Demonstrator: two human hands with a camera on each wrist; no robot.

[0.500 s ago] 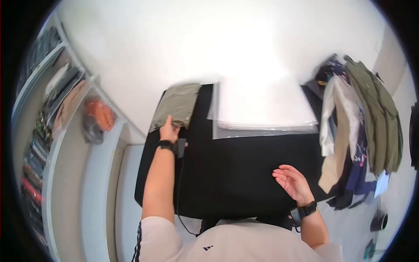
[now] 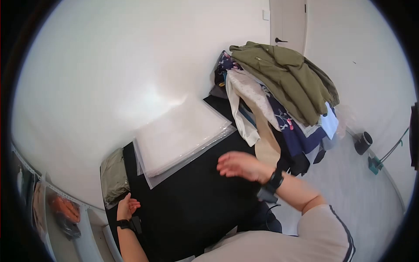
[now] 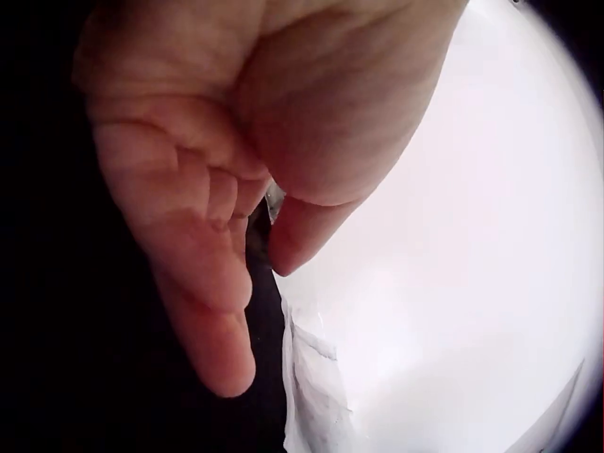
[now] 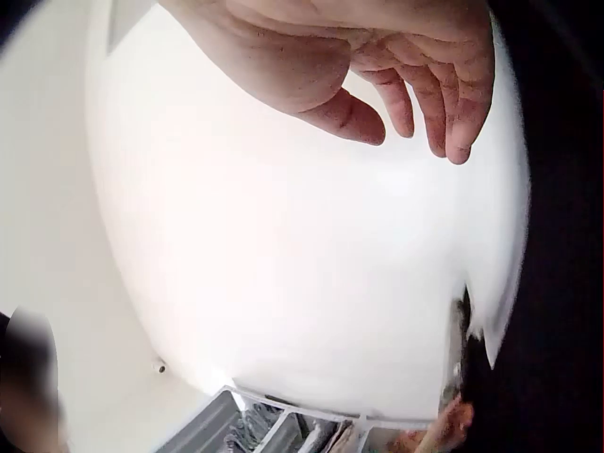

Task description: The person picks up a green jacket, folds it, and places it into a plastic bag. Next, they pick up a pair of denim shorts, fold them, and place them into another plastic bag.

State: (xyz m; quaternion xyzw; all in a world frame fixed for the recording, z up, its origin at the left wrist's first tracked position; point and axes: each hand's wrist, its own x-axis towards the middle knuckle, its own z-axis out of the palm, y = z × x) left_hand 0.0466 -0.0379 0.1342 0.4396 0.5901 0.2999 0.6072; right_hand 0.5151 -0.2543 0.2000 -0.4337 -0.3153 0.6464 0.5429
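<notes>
My left hand (image 2: 127,208) is beside the near end of an olive packaged garment (image 2: 115,179) at the table's left; its fingers are loosely extended, and the left wrist view shows the hand (image 3: 217,160) holding nothing. Over the black table (image 2: 187,205), right of centre, my right hand (image 2: 242,166) hovers with relaxed fingers and nothing in it, as the hand (image 4: 377,66) in the right wrist view also shows. A stack of clear plastic bags (image 2: 183,135) lies between the olive package and the clothes.
Heaped clothes, with an olive jacket (image 2: 288,78) on top, hang over the table's right end. Shelves (image 2: 54,214) with bagged garments stand at the left. A dark bin (image 2: 363,143) is on the floor at the right, near a door (image 2: 288,26).
The head view has turned to the right, bringing the door into sight. My left hand has come off the olive package's near end. My right hand has swung inward over the table.
</notes>
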